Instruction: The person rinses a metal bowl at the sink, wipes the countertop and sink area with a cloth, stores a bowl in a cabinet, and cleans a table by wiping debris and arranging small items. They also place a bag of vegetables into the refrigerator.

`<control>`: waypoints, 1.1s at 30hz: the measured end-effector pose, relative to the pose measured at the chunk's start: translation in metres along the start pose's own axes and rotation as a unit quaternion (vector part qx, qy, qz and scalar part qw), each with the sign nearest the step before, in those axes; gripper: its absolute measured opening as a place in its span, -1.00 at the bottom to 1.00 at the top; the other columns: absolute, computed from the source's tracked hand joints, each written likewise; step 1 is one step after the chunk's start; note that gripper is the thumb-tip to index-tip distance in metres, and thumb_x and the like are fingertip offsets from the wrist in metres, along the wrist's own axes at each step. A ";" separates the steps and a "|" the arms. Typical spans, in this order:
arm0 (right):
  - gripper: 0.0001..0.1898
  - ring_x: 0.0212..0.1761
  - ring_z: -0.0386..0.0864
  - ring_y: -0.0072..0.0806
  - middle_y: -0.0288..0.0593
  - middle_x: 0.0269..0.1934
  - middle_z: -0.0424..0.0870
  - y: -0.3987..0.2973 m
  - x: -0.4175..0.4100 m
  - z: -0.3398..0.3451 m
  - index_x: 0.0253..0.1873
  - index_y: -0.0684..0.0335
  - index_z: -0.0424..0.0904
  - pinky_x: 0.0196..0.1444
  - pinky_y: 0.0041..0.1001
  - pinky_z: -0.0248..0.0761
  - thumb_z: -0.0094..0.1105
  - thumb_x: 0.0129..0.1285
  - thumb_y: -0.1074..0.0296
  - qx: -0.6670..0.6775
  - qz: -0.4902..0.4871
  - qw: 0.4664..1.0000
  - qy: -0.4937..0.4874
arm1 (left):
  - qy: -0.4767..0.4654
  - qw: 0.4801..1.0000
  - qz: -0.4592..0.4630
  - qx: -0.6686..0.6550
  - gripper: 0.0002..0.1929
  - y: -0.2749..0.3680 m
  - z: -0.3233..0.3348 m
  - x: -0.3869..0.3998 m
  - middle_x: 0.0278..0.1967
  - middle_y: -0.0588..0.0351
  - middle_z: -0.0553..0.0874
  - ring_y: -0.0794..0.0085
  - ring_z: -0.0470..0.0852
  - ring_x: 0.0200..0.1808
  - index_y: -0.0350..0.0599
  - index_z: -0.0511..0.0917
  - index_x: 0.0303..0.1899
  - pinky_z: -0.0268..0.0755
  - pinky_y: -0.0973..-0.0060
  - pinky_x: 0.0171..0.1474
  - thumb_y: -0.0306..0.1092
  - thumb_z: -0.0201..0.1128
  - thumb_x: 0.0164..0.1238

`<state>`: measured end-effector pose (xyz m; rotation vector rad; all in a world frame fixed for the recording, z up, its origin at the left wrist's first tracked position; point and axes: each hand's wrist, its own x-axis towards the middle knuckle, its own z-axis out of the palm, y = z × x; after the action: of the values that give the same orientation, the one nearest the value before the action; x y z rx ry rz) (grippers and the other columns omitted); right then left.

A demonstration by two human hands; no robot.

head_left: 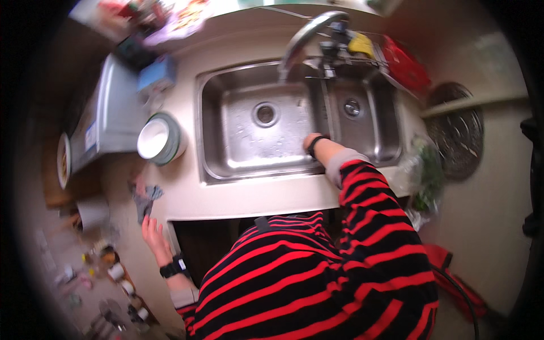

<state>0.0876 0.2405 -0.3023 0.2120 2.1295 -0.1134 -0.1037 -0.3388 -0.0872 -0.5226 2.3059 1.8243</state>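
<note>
My left hand (156, 241) is over the counter at the left, palm partly up and fingers loosely apart. Its fingertips are right by the lower end of a crumpled grey and pink cloth (144, 197); whether they touch it is unclear. My right hand (311, 142) reaches into the large basin of a stainless steel double sink (250, 146), near the divider. Most of its fingers are hidden, so what it holds, if anything, cannot be seen. Wet drops dot the basin floor around the drain strainer (266, 114). Above the sink arches a chrome faucet (304, 36).
Left of the sink stand stacked bowls (153, 138) and a grey box-like appliance or container (121, 106). A yellow cloth or sponge (360, 44) and a red item (406, 66) sit behind the small basin. Bagged greens (427, 174) and a round dark lid or pan (454, 131) are at right.
</note>
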 end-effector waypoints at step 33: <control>-0.82 -0.32 0.60 -0.53 -0.24 -0.28 0.69 0.057 -0.204 -0.156 -0.14 0.35 0.62 -0.23 -0.53 0.45 0.25 0.20 0.40 0.581 -0.165 0.605 0.519 | -0.178 0.969 -0.098 -0.141 -0.55 0.067 0.167 -0.017 0.10 0.00 0.50 0.18 0.50 0.12 -0.12 0.38 0.17 0.44 0.19 0.06 -0.07 0.16 0.40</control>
<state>0.0768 0.2998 -0.0461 0.7760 2.8090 -2.0925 -0.1279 -0.1615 -0.0614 -0.4016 1.7163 1.9686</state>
